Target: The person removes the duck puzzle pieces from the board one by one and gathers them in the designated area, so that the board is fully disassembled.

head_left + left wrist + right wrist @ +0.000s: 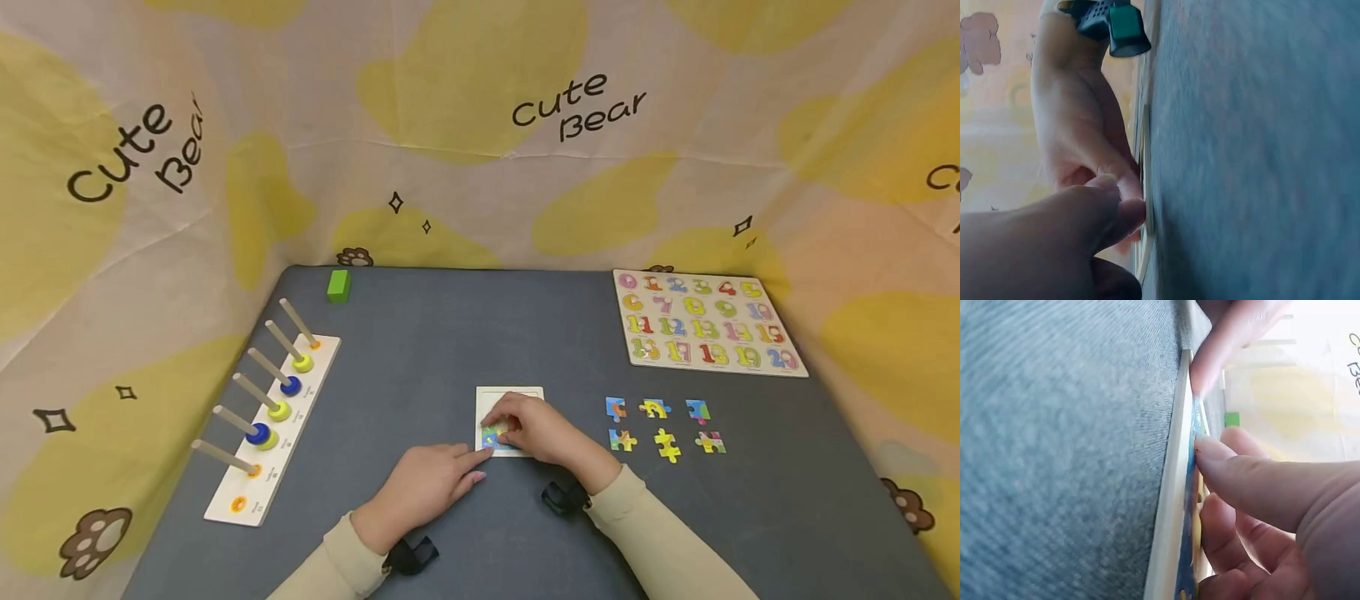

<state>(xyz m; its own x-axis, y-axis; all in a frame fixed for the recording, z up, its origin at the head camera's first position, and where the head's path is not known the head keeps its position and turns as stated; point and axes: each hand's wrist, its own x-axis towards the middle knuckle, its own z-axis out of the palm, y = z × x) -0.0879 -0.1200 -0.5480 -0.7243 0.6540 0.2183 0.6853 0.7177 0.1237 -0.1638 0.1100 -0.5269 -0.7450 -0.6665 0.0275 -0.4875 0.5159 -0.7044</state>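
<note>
On the grey table (420, 350), I have the puzzle tray (487, 399) beneath my right hand (540, 429), whose bent fingers and thumb touch the inset pieces (491, 439); whether they pinch one, I cannot tell. My left hand (427, 483) stretches its forefinger to the tray's near edge, seemingly steadying it. I judge this a seating step; next probably calls for pressing flush, then fetching one of six loose pieces (667, 446) rightward.
</note>
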